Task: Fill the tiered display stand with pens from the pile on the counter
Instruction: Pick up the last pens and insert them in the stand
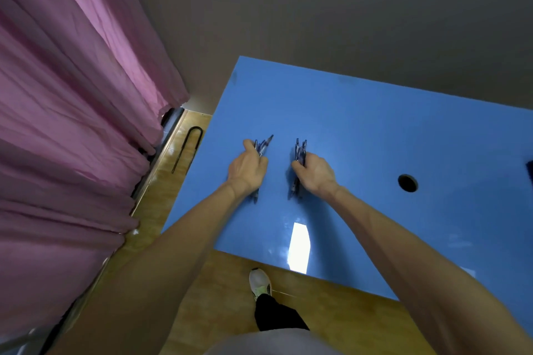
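So right now I've got a bundle of pens in each fist over the blue counter [375,130]. My left hand [247,168] has its fingers curled round a bunch of pens [263,145], tips poking out ahead and the back ends sticking out under the wrist. My right hand [315,174] is doing the same with a second bunch [300,150], fingers wrapped tight around the barrels. The two hands are near each other but not touching, both low over the counter; whether the pen ends actually rest on it, I can't tell.

Thing is, the display stand isn't anywhere in view. No pile left on the counter that I can see either, just a round cable hole [407,183] off to the right and a dark something cut off at the far right edge. So my read: the gathering part looks about done, and none of the filling is shown as done. Everything still has to go into the tiers, wherever that stand is.

Pink curtain [72,124] on the left, wooden floor [331,314] below, my shoe [260,282] by the counter edge.
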Motion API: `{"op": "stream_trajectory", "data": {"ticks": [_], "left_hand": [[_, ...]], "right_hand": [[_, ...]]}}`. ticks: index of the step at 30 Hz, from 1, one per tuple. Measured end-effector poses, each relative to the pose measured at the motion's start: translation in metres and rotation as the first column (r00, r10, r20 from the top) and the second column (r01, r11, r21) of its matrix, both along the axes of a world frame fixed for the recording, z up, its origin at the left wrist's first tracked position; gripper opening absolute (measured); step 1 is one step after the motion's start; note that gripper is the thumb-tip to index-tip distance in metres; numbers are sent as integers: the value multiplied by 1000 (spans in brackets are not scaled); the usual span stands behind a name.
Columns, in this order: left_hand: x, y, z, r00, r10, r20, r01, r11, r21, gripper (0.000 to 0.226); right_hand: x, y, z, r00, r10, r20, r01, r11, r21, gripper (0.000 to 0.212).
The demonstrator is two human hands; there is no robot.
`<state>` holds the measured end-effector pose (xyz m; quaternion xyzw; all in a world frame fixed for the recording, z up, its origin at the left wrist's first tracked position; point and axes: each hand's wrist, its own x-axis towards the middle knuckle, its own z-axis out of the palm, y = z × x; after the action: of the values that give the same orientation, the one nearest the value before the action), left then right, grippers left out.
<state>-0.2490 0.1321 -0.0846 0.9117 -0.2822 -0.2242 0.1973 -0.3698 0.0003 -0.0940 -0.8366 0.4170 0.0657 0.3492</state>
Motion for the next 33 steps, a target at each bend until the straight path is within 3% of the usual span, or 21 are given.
{"op": "stream_trajectory", "data": {"ticks": [10, 15, 18, 26, 33], "left_hand": [[-68, 38, 53, 980, -28, -196, -36, 949, -314, 24], [-112, 53, 84, 988, -55, -145, -17, 891, -454, 13], [-148, 57, 106, 992, -93, -86, 41, 877, -479, 25], [-265, 30, 163, 963, -243, -117, 137, 815, -562, 23], [-367, -34, 190, 939, -316, -133, 171, 769, -616, 25]], "right_hand": [[-91, 42, 38, 976, -117, 183, 115, 993, 17, 31], [-165, 74, 84, 935, -176, 308, 198, 979, -41, 33], [-215, 84, 109, 900, -239, 364, 270, 962, -37, 33], [-348, 74, 173, 746, -456, 485, 522, 853, 0, 35], [-461, 28, 189, 586, -609, 534, 588, 774, 237, 22]]}}
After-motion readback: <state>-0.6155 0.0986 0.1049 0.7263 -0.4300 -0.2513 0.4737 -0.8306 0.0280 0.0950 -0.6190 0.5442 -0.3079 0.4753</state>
